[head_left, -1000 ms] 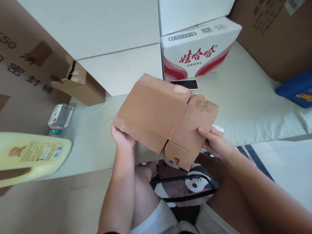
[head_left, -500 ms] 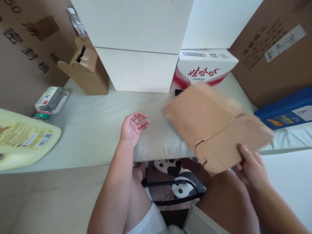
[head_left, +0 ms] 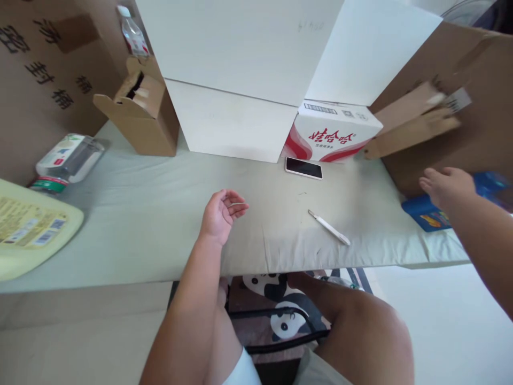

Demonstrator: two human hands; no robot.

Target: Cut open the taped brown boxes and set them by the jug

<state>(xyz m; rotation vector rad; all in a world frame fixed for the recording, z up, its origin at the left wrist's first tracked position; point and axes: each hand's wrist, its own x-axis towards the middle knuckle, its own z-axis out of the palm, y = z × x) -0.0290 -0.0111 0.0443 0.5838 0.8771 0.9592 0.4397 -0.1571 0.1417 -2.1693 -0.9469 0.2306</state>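
My left hand (head_left: pixel 222 214) hovers palm-inward over the pale cloth-covered surface, fingers loosely curved and apart, holding nothing. My right hand (head_left: pixel 451 187) is stretched out to the far right with its fingers extended, touching nothing that I can see. Beyond it, a blurred brown cardboard piece (head_left: pixel 414 125) is in the air or against the large carton; which of these I cannot tell. Between my hands lies a slim white knife-like tool (head_left: pixel 329 228) with a thin pointed end. A phone (head_left: pixel 303 168) with a dark screen rests in front of the red-and-white box (head_left: pixel 332 133).
Tall white boxes (head_left: pixel 240 101) stand at the back. To the left are a folded cardboard carton (head_left: pixel 152 120), a clear bottle (head_left: pixel 74 158) on its side and a yellow jug (head_left: pixel 38 230). A blue package (head_left: pixel 427 214) lies near my right hand, before a large brown carton (head_left: pixel 460 139).
My right hand has swung right and let go of the cardboard piece, which is now farther back. The phone and white tool are uncovered. My left hand has barely moved.
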